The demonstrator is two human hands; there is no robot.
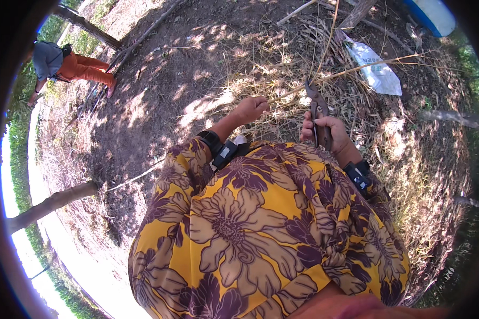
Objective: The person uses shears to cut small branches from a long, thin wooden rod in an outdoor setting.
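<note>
My left hand [252,109] is closed around the near end of a long, dry plant stalk [345,73], which slants up to the right and splits into thin branches. In my right hand [335,133] is a pair of metal pruning shears [316,99], gripped by the handles with the blades pointing away from me. The blade tips are by the stalk, a short way beyond my left fist; whether they touch it I cannot tell. Dry stems and straw [259,77] lie on the ground below both hands.
A white plastic sack [374,67] bearing print lies at right, near a pile of cut sticks [319,38]. Tree trunks [90,30] stand around. A blue-and-white container [433,16] is at top right. Another person [70,63] in orange trousers bends at far left.
</note>
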